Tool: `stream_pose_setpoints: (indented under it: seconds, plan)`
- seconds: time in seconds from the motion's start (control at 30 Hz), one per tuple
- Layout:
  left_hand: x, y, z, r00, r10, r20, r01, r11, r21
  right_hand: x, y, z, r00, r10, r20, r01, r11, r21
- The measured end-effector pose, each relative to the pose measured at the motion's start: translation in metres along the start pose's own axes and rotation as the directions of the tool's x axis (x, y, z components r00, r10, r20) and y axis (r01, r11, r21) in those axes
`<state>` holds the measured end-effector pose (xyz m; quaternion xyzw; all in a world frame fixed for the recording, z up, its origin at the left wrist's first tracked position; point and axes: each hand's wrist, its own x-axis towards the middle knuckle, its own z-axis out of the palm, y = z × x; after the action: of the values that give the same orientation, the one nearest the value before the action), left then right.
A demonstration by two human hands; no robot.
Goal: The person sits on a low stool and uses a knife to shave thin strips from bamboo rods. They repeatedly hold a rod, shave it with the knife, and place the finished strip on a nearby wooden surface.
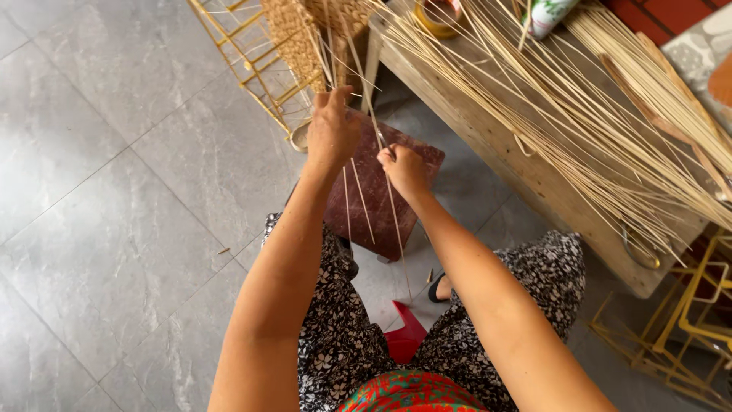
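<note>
Up front, a half-woven cane panel (pixel 309 34) on a yellow wire frame (pixel 252 53) trails thin loose canes (pixel 358 194) toward the lap. Left hand (pixel 333 130) fingers curl around some strands; right hand (pixel 404 169) fingers pinch one. Below sits a reddish stool (pixel 381 191); at right, a wooden bench (pixel 534 179) carries a cane bundle (pixel 579 99).

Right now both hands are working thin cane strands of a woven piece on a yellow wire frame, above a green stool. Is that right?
Not quite: the head view shows the stool is dark reddish-brown, not green. The left hand and right hand do work thin cane strands of the woven piece on the yellow wire frame.
</note>
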<state>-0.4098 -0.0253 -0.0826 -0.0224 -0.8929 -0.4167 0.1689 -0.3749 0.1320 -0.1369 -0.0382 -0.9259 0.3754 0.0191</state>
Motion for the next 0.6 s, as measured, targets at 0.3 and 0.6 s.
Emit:
stream_pose_setpoints:
  seconds: [0.3, 0.6]
  plan:
    - [0.004, 0.004, 0.018, 0.954, 0.0, 0.301, -0.036, 0.993, 0.113, 0.009, 0.05, -0.012, 0.994, -0.082, -0.074, 0.095, 0.976, 0.197]
    - [-0.036, 0.089, 0.033, 0.932, 0.196, 0.306, -0.154, 0.976, -0.156, 0.045, 0.16, -0.145, 0.977, 0.043, -0.208, -0.023, 0.995, 0.095]
